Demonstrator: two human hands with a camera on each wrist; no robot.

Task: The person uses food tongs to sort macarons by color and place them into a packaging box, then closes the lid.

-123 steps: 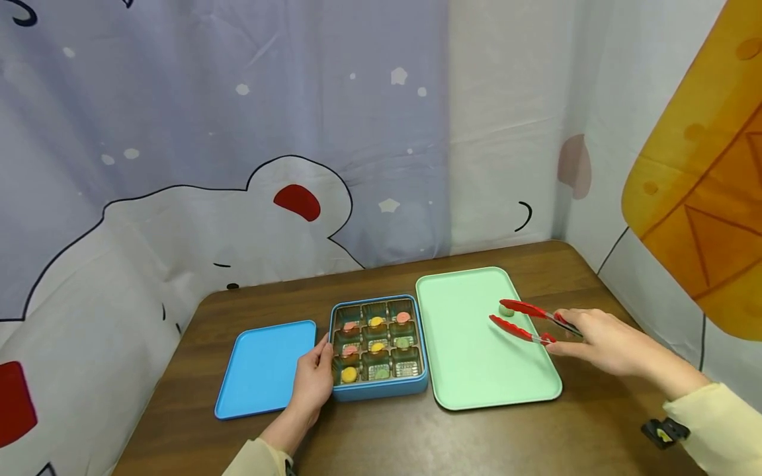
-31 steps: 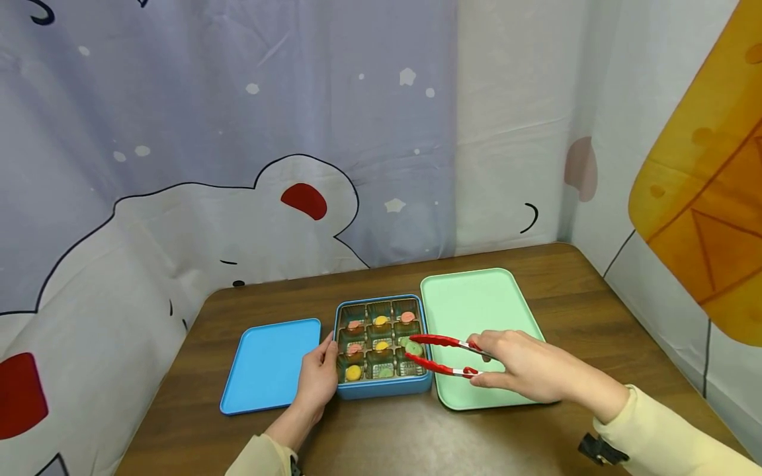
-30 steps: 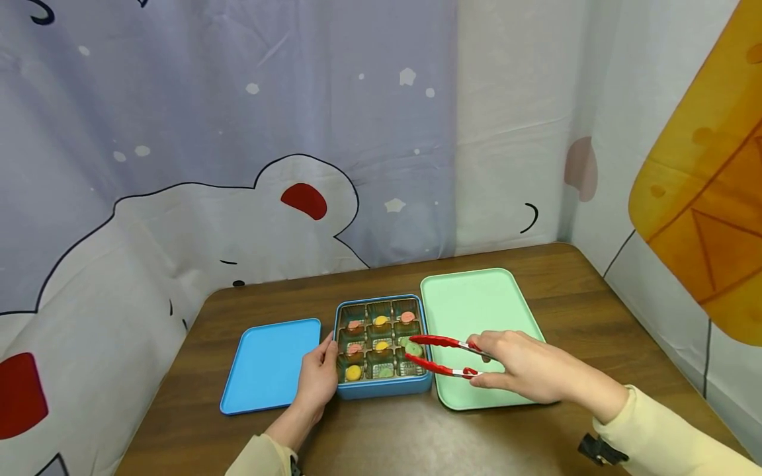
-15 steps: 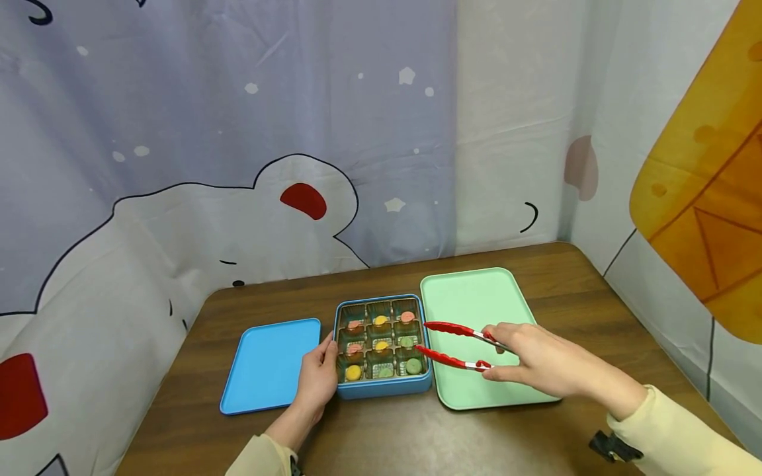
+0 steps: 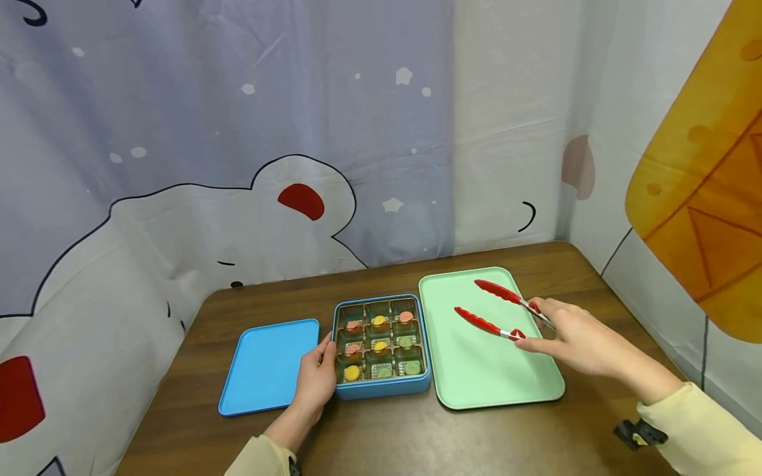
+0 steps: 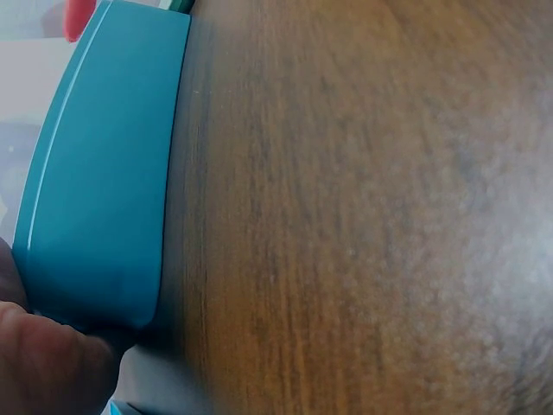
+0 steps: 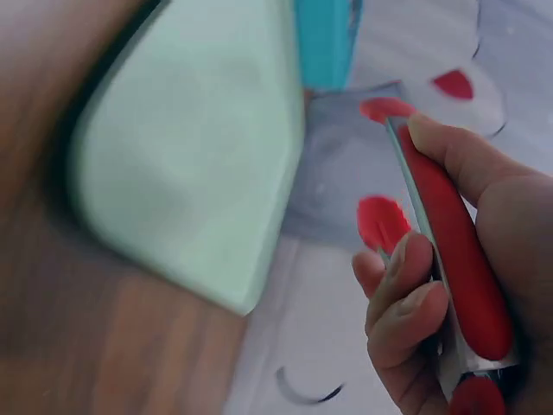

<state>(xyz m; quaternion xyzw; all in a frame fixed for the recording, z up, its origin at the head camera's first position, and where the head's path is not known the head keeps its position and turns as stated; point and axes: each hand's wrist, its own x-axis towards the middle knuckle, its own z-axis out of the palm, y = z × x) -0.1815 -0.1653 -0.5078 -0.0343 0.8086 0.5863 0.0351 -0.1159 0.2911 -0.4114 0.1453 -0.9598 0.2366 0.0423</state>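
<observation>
Just changed on my feed: round green sweet-like piece (image 5: pixel 413 367) now lies in front-right compartment of blue nine-compartment box (image 5: pixel 383 391); red-and-silver tongs (image 5: pixel 479 321) back over mint-green rectangular tray (image 5: pixel 476 387), tips wide apart, nothing between. Every compartment holds a piece; I judge filling likely finished. Right grip (image 5: pixel 576 338) curled round tongs; left grip (image 5: pixel 317 378) holds box's left side. Edges: tray rim just beside box, blue flat panel (image 5: pixel 270 367) to left. Most room: brown wood-grain counter (image 5: pixel 387 439) in front.
</observation>
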